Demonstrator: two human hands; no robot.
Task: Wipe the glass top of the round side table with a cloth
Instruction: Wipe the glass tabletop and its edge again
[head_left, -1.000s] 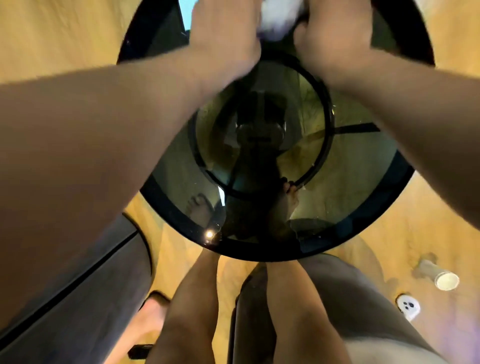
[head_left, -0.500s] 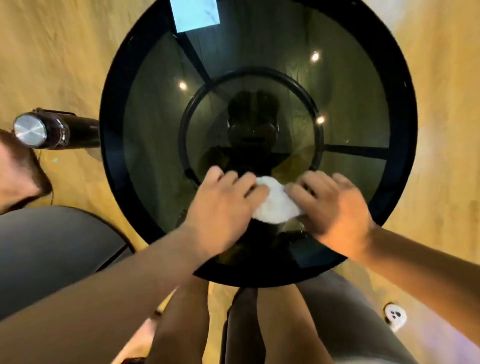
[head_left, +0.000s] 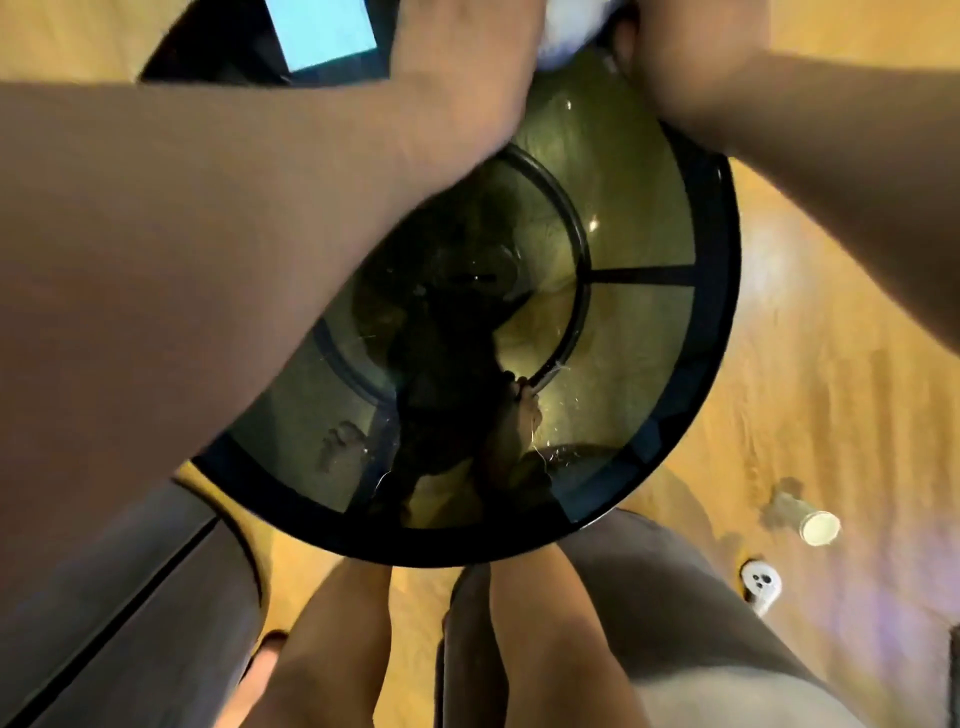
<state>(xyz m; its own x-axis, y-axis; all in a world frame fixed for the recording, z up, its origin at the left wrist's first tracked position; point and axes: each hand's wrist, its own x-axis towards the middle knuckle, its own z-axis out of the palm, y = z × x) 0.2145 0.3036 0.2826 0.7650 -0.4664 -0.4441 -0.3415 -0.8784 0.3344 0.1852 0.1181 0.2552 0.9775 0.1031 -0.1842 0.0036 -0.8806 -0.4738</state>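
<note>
At the far edge of the glass top (head_left: 639, 322), beyond the black ring (head_left: 579, 244) that shows under the glass, lies the white cloth (head_left: 571, 31). Only a small part of it is seen, so its long axis cannot be told.

The cloth sits between the two hands. The left hand (head_left: 467, 57) is close against it on the far-left side of the ring, and the right hand (head_left: 691, 57) on the far-right side. Both are equally near to it. Their fingers are cut off by the top of the view, so I cannot tell whether they lie flat on the cloth or pinch it.

Both forearms are stretched out over the glass. The ring itself and all the glass on its near side lie between the cloth and the person. I judge that the next stroke should come back toward the body, across the ring, with both hands drawing together so that the cloth does not slip out.

A pale blue rectangle (head_left: 327, 34) shows to the far left of the ring; it may be a reflection. To the near right of the ring, well apart from the table's black rim (head_left: 724, 312), a paper cup (head_left: 813, 525) lies on the wooden floor (head_left: 831, 364). To the near left stands a grey seat (head_left: 119, 597).
</note>
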